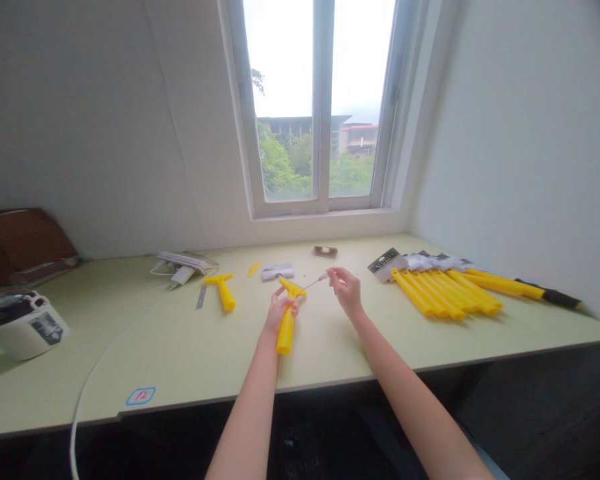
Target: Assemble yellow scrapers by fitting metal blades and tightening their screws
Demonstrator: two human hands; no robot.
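Your left hand point(279, 312) grips a yellow T-shaped scraper point(285, 337) over the near middle of the desk point(180, 353), its head pointing away from you. Your right hand point(347, 290) pinches a slim screwdriver point(316, 283), the shaft angled left toward the right end of the scraper's head; whether the tip touches is too small to tell. To the left lies a second yellow scraper point(225, 295) beside a flat gray strip point(201, 297); to the right, a row of yellow handles point(427, 295).
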